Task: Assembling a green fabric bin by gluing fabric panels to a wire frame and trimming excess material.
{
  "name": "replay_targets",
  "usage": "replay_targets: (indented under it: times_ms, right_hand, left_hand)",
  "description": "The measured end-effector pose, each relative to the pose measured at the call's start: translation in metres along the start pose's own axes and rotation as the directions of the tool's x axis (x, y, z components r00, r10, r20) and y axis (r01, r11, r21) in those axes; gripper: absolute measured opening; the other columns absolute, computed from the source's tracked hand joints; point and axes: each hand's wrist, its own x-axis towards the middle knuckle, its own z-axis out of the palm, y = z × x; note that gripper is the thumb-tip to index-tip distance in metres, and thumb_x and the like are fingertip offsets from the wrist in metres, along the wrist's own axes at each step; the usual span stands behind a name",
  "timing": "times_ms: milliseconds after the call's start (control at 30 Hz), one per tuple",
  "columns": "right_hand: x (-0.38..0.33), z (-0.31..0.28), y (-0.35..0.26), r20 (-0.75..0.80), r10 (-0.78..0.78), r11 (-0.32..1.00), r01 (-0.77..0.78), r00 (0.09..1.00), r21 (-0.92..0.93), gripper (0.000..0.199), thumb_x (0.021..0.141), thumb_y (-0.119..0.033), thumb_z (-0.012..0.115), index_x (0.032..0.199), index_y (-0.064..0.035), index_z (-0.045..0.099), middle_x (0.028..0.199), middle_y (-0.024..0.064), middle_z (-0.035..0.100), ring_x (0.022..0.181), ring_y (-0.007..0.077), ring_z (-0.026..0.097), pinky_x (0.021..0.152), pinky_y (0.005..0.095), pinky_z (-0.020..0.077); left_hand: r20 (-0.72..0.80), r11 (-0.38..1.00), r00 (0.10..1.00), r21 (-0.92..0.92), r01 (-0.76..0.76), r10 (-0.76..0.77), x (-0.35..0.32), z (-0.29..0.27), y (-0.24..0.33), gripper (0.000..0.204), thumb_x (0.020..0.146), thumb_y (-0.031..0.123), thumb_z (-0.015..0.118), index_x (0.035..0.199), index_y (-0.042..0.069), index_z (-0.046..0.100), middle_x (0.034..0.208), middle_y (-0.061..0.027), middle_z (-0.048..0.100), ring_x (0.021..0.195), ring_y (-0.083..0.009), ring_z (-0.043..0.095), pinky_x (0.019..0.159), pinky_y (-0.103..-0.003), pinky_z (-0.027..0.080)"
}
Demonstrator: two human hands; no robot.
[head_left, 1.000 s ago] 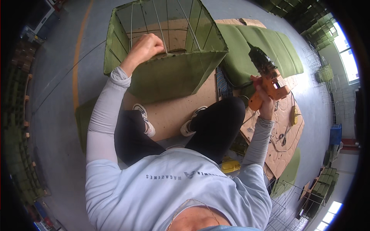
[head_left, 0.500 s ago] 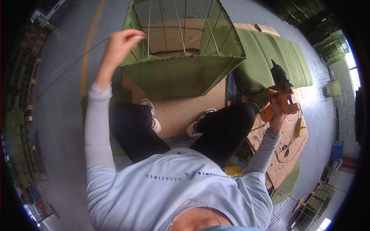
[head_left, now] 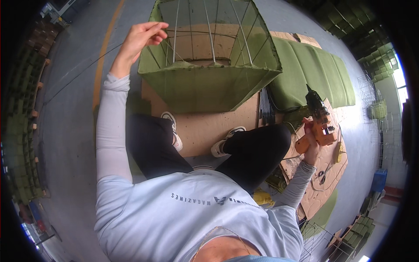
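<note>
A box-shaped wire frame [head_left: 209,85] covered in green mesh stands in front of me, its thin metal rods showing inside. My left hand [head_left: 146,36] is raised beside its far left edge, thumb and fingertips drawn together. Whether anything small is pinched there I cannot make out. At the right, above the cardboard, my right hand [head_left: 311,146] grips the handle of an orange pistol-grip tool [head_left: 324,133]. The tool's tapered black nose points away from me, apart from the frame.
Folded green fabric [head_left: 312,72] lies right of the frame, with dark rods [head_left: 266,107] beside it. Scissors [head_left: 322,177] rest on cardboard [head_left: 316,192] at the right. Cardboard also lies beneath the frame. Stacked green goods [head_left: 24,131] line the left side.
My left hand has risen slightly along the frame's left side. The right hand and its orange tool have dropped a little. The frame appears shifted slightly right in the view.
</note>
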Motion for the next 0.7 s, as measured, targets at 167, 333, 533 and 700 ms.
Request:
replay_targets:
  times_ms: [167, 333, 533, 700]
  right_hand:
    - [-0.009, -0.031, 0.024, -0.067, -0.075, 0.997, 0.073, 0.995, -0.033, 0.038, 0.089, -0.007, 0.058, 0.126, 0.0000, 0.051, 0.121, 0.0112, 0.060, 0.114, 0.0185, 0.055, 0.102, 0.0316, 0.0391]
    - [0.007, -0.018, 0.024, -0.091, -0.436, 0.514, 0.165, 0.895, -0.842, 0.033, 0.077, -0.013, 0.067, 0.107, -0.0042, 0.058, 0.087, 0.0180, 0.061, 0.078, 0.0376, 0.060, 0.066, 0.0442, 0.0467]
    - [-0.067, -0.107, 0.090, -0.256, -0.365, 0.101, -0.236, 0.895, -0.967, 0.019, 0.076, -0.008, 0.059, 0.094, -0.0061, 0.054, 0.090, 0.0125, 0.060, 0.090, 0.0289, 0.059, 0.075, 0.0395, 0.0459]
    - [-0.088, -0.156, 0.134, -0.536, -0.248, -0.151, -0.579, 0.807, -0.802, 0.017, 0.082, -0.011, 0.054, 0.098, -0.0058, 0.056, 0.093, 0.0097, 0.061, 0.091, 0.0263, 0.059, 0.076, 0.0371, 0.0463]
  left_hand:
    - [0.069, 0.997, 0.995, 0.038, 0.064, -0.067, -0.015, 0.018, -0.007, 0.032, 0.097, 0.024, 0.053, 0.118, 0.001, 0.062, 0.092, -0.0056, 0.067, 0.080, -0.0082, 0.061, 0.074, -0.022, 0.050]
    - [-0.089, 0.999, 0.996, 0.033, 0.006, -0.003, -0.026, -0.006, -0.030, 0.034, 0.098, 0.021, 0.052, 0.125, 0.002, 0.058, 0.099, -0.0050, 0.066, 0.087, -0.0082, 0.060, 0.081, -0.022, 0.048]
    - [-0.011, 0.996, 1.000, -0.087, 0.028, -0.029, 0.018, 0.043, -0.037, 0.036, 0.097, 0.026, 0.055, 0.122, 0.000, 0.059, 0.094, -0.0039, 0.065, 0.082, -0.0081, 0.059, 0.077, -0.020, 0.049]
    - [-0.009, 0.993, 0.999, -0.111, 0.038, -0.039, 0.020, 0.053, -0.046, 0.036, 0.096, 0.026, 0.057, 0.122, 0.000, 0.059, 0.093, -0.0039, 0.064, 0.082, -0.0083, 0.058, 0.077, -0.020, 0.049]
